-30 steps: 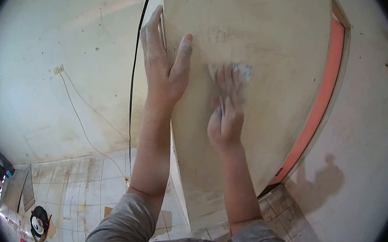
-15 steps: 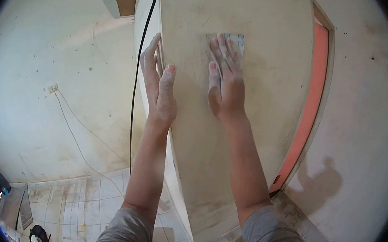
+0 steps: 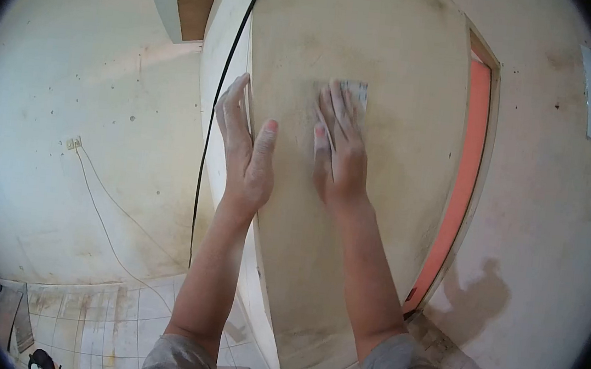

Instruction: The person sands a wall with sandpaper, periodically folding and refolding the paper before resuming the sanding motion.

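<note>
My right hand (image 3: 342, 143) lies flat over a sheet of sandpaper (image 3: 358, 94), pressing it against the beige wall (image 3: 345, 260). Its fingers point up, close together, and cover most of the sheet; a printed corner shows past the fingertips. At the wall's left edge, my left hand (image 3: 247, 151) rests with fingers stretched upward and thumb apart, holding nothing. Pale dust coats the fingers of both hands. Close by the left hand, a black cable (image 3: 206, 147) runs down along the corner.
A pink door (image 3: 471, 151) stands in its frame on the right. Thin cords hang from a wall socket (image 3: 74, 142) at left, down to the stained tile floor (image 3: 108, 323). A dark object (image 3: 44, 361) sits at the lower left.
The view has tilted, so the wall and both hands appear lower. My right hand stays on the sandpaper and looks slightly blurred; my left hand keeps to the wall's edge.
</note>
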Available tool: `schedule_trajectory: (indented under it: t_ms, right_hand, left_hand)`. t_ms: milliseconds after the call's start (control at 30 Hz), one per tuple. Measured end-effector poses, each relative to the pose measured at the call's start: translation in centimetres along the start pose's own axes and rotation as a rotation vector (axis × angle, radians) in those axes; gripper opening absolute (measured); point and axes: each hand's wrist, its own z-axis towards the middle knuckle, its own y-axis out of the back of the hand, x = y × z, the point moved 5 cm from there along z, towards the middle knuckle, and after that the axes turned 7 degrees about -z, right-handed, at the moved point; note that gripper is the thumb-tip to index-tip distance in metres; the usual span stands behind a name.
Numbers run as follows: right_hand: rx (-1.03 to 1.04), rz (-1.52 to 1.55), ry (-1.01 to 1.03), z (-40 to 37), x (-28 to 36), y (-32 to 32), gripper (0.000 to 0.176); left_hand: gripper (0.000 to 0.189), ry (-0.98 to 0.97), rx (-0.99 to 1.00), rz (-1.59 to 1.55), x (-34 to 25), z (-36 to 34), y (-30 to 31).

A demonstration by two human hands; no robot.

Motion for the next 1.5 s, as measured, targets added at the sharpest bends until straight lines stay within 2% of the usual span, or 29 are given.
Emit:
schedule_trajectory:
  t_ms: [33, 200, 400, 533, 767, 900, 1033, 1167, 1267, 1333, 1500]
  right_hand:
    - [-0.021, -0.023, 0.019, 1.5, 0.0, -0.2, 0.05]
    - [0.006, 0.009, 0.048, 2.8, 0.5, -0.1, 0.05]
    - [0.14, 0.015, -0.034, -6.7, 1.7, 0.9, 0.054]
    - [0.132, -0.015, -0.09, -8.0, 2.3, 0.3, 0.055]
    - [0.002, -0.005, 0.017, 3.9, 1.2, -0.7, 0.053]
    - [-0.035, -0.065, 0.074, 4.8, 1.3, -0.9, 0.052]
    - [0.024, -0.024, 0.019, 0.6, 1.0, -0.6, 0.052]
    - [0.065, -0.004, -0.083, -5.8, 3.2, 0.0, 0.051]
    - [0.076, -0.01, -0.105, -6.3, 3.4, 0.1, 0.051]
    - [0.063, -0.018, -0.09, -5.0, 3.6, 0.1, 0.05]
    - [-0.033, -0.022, 0.052, 6.3, 2.7, -1.4, 0.047]
  left_hand:
    - [0.08, 0.003, 0.019, 0.052, 0.0, 0.1, -0.1]
    - [0.072, -0.064, -0.003, 0.03, -0.9, 0.0, -0.3]
    - [0.071, -0.072, 0.006, 0.015, -0.4, 0.0, -0.3]
    - [0.07, -0.091, -0.011, -0.034, -0.4, 0.0, -0.4]
    - [0.068, -0.104, -0.017, -0.085, -0.5, -0.2, 0.1]
    - [0.069, -0.139, 0.013, -0.051, -0.7, -1.1, 0.0]
    - [0.068, -0.136, 0.001, -0.05, -0.8, -1.3, 0.1]
    - [0.067, -0.118, -0.001, -0.064, -0.7, -1.5, 0.1]
    - [0.068, -0.105, -0.007, -0.097, -0.4, -1.3, 0.0]
    - [0.069, -0.12, -0.008, -0.102, -0.5, -1.2, -0.1]
    - [0.071, -0.115, -0.011, -0.114, -0.5, -1.2, -0.1]
